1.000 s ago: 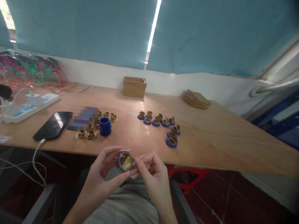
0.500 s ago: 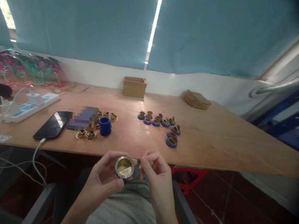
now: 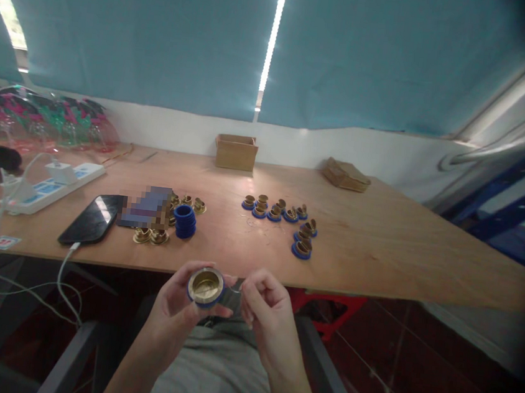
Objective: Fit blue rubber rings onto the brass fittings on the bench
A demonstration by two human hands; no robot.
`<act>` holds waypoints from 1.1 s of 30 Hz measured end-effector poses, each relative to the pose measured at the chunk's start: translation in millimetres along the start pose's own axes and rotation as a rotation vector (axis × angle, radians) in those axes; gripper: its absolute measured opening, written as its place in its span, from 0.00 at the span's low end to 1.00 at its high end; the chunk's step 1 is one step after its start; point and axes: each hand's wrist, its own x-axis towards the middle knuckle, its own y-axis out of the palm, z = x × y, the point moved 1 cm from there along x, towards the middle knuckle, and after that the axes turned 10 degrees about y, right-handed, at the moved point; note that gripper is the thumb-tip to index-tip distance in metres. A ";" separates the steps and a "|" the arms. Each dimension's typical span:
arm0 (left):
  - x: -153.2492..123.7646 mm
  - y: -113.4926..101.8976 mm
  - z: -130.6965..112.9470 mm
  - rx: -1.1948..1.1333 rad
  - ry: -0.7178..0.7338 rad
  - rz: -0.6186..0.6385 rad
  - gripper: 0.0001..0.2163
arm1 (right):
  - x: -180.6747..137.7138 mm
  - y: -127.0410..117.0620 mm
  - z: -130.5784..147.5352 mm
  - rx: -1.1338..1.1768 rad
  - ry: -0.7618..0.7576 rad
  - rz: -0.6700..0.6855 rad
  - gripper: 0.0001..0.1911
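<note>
My left hand (image 3: 176,306) is closed round a brass fitting with a blue ring (image 3: 205,286), held over my lap just below the table's front edge. My right hand (image 3: 264,312) is beside it, fingers curled in a pinch close to the fitting's right side; what it pinches is too small to make out. On the wooden table (image 3: 379,246) lie a stack of blue rings (image 3: 185,221), several bare brass fittings (image 3: 150,235) near it, and a curved row of several brass fittings with blue rings (image 3: 288,219) to the right.
A black phone (image 3: 91,219) on a charging cable and a white power strip (image 3: 52,187) lie at the left. A small cardboard box (image 3: 235,152) and a flat brown packet (image 3: 345,174) sit at the table's back. Colourful plastic bags (image 3: 40,120) at far left. A red stool (image 3: 330,307) is under the table.
My left hand has turned the fitting so its open brass side faces up and moved it slightly left. My right hand came off the fitting and now pinches beside it.
</note>
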 end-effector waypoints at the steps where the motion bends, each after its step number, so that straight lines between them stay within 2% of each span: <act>1: -0.1 2.1 -1.4 -0.014 -0.015 -0.023 0.21 | -0.5 0.6 0.4 -0.011 -0.001 0.005 0.17; 6: -0.8 7.1 -2.3 -0.096 -0.065 -0.065 0.21 | -2.6 2.8 1.3 -0.008 0.004 0.058 0.18; 13: -2.7 8.7 -1.2 -0.119 -0.093 0.017 0.20 | 0.5 2.8 -10.8 0.235 0.150 0.371 0.15; 18: -3.6 10.7 -2.9 -0.106 -0.093 0.000 0.20 | -0.4 0.3 -17.4 0.277 0.222 0.486 0.15; 25: -1.1 5.1 -4.4 -0.030 -0.075 -0.049 0.19 | -1.9 0.6 -10.0 0.174 0.237 0.512 0.18; 33: -3.4 -4.0 0.4 -0.020 -0.076 0.085 0.20 | -1.3 0.3 -10.2 0.142 0.171 0.486 0.19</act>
